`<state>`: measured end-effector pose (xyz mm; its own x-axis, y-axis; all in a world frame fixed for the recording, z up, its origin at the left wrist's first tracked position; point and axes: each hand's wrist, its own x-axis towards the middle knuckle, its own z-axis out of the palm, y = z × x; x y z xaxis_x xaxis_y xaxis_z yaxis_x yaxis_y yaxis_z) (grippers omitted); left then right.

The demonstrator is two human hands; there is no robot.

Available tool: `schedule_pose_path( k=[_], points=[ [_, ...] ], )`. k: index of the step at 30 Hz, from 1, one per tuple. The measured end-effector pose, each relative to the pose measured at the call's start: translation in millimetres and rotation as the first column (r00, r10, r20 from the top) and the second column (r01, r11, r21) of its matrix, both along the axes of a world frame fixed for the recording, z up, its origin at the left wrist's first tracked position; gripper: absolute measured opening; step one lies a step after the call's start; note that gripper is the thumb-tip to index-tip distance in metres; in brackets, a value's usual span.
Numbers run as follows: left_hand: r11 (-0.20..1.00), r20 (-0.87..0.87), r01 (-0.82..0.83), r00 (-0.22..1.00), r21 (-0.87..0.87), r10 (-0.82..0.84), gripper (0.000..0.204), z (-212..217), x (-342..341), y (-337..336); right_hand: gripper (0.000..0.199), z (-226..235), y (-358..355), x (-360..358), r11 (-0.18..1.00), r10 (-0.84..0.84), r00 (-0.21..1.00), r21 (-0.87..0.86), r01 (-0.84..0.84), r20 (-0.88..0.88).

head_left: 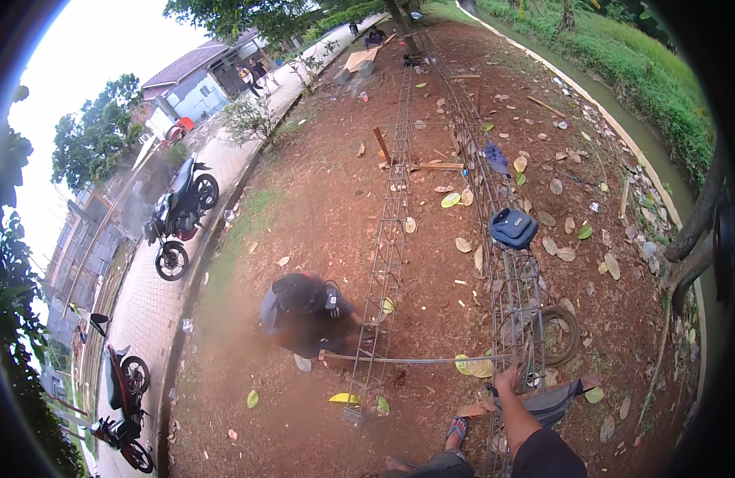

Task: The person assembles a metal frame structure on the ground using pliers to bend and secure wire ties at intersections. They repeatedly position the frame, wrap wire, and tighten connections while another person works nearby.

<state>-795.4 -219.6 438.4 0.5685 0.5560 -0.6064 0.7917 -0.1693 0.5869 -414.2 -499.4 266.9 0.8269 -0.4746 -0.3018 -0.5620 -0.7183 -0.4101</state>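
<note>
My right hand (508,377) reaches in from the lower right, over the near end of the right rebar cage (507,291). Its fingers look closed, right by the end of a thin straight rod (439,361); what they hold is too small to make out. The rod lies crosswise from this cage over to the left rebar cage (387,263). My left hand is out of view. Across from me, a crouching person (304,307) in dark clothes and a cap has hands at the left cage, near a short piece of wood (329,355) at the rod's left end.
A blue bag (513,229) and a dark blue cloth (496,158) rest on the right cage. Beside it lies a wire coil (573,338). Wooden stakes (382,146) stand in the leaf-strewn soil. Motorcycles (180,211) are parked on the left path; a water channel (622,119) runs right.
</note>
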Motion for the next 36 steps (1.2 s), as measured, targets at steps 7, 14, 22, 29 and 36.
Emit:
schedule_pose_path(
  k=[7,14,22,29,36],
  points=[
    [0.879,0.177,0.374,0.883,0.298,-0.435,0.035,11,35,0,0.035,119,126,-110,-0.185,0.836,0.075,0.407,-0.895,0.544],
    [0.83,0.404,0.531,0.73,0.173,-0.551,0.031,28,31,36,0.031,162,168,-214,-0.224,0.827,0.075,0.449,-0.865,0.557],
    [0.814,0.509,0.578,0.686,0.054,-0.52,0.031,41,-27,105,0.021,201,231,-258,-0.246,0.83,0.04,0.429,-0.869,0.556],
    [0.963,0.591,0.263,0.787,-0.062,-0.177,0.033,57,-77,141,0.021,272,297,-315,0.031,0.91,0.238,0.516,-0.856,0.339],
    [0.96,0.499,0.265,0.822,0.092,-0.275,0.033,62,-116,178,0.022,266,322,-349,0.056,0.942,0.2,0.466,-0.883,0.268]
  ],
)
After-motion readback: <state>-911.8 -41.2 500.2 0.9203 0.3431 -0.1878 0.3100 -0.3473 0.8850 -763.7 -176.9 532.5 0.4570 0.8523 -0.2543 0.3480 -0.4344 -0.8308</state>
